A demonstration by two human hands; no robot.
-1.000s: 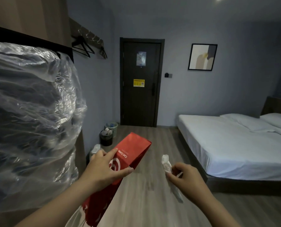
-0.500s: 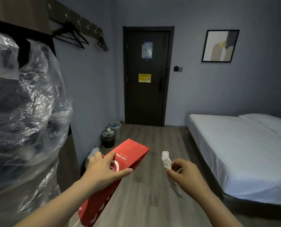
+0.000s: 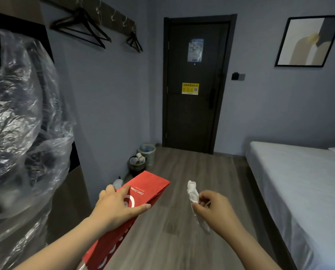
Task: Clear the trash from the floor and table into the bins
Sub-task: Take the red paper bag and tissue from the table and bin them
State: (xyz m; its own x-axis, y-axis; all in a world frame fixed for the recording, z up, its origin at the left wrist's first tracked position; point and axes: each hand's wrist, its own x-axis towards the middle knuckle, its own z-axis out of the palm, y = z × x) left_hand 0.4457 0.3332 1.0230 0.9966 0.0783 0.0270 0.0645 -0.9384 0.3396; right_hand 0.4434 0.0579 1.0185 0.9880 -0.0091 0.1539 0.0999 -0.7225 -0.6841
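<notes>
One red paper bag (image 3: 143,193) gripped by left hand (image 3: 117,208); one crumpled white tissue (image 3: 193,192) pinched by right hand (image 3: 216,210); two bins (image 3: 135,169) beyond.

Wood floor (image 3: 192,172) stretches ahead of me. By the wall (image 3: 108,114) on my left stand a dark bin (image 3: 135,167) and a pale bin (image 3: 149,154), touching, both holding trash (image 3: 139,158). The bed (image 3: 299,182) stands at my right.

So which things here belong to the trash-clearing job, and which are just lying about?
Job: red paper bag in left hand; white tissue in right hand; dark bin; pale bin.
Just there: hangers; door; framed picture; bed; plastic wrap.
</notes>
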